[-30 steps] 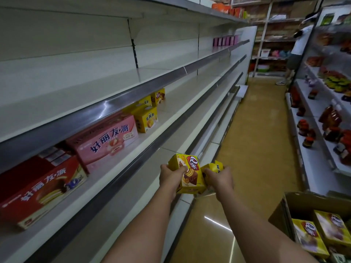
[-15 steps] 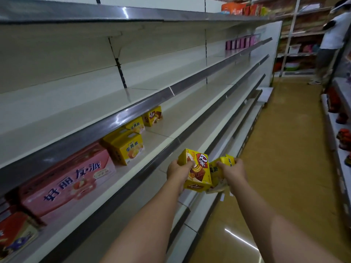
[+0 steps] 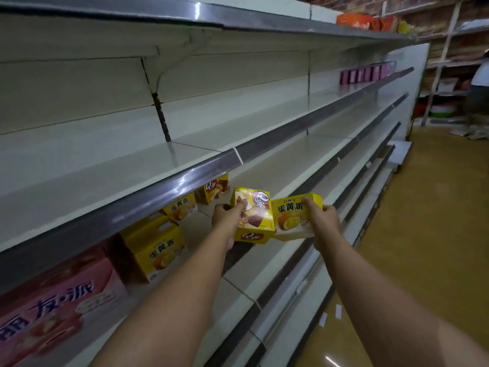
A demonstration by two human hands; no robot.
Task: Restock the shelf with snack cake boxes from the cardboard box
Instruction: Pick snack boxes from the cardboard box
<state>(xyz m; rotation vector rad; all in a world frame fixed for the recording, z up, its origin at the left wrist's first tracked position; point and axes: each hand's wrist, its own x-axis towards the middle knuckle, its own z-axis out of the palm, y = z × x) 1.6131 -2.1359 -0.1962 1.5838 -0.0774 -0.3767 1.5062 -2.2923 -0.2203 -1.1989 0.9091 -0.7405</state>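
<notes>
- Both hands have risen and pushed forward since half a second ago, carrying their boxes from below the shelf lip up to the level of the stocked shelf.
- Left hand (image 3: 228, 218) grips a yellow chocolate-cake box (image 3: 253, 215): the thumb lies across its front face near the upper left corner, and the box stands nearly upright, tilted slightly, just right of the hand.
- Right hand (image 3: 323, 221) holds a yellow egg-yolk pie box (image 3: 292, 215); the thumb presses on its top edge, the fingers wrap behind, and the box extends to the left of the hand.
- These two boxes touch side by side, the chocolate-cake one overlapping the left end of the other.
- They hover over the front edge of the shelf (image 3: 270, 165), not resting on it.
- On that shelf, left of the hands, stand a matching chocolate-cake box at the back (image 3: 215, 188), a small egg-yolk pie box (image 3: 180, 209), a larger egg-yolk pie carton (image 3: 154, 247) and a pink pie carton (image 3: 60, 305) nearest the camera.
- Purple boxes (image 3: 366, 73) line the far end of a higher shelf, with orange packages (image 3: 356, 21) on the top one.
- Another person (image 3: 477, 99) stands at the aisle's far end.
</notes>
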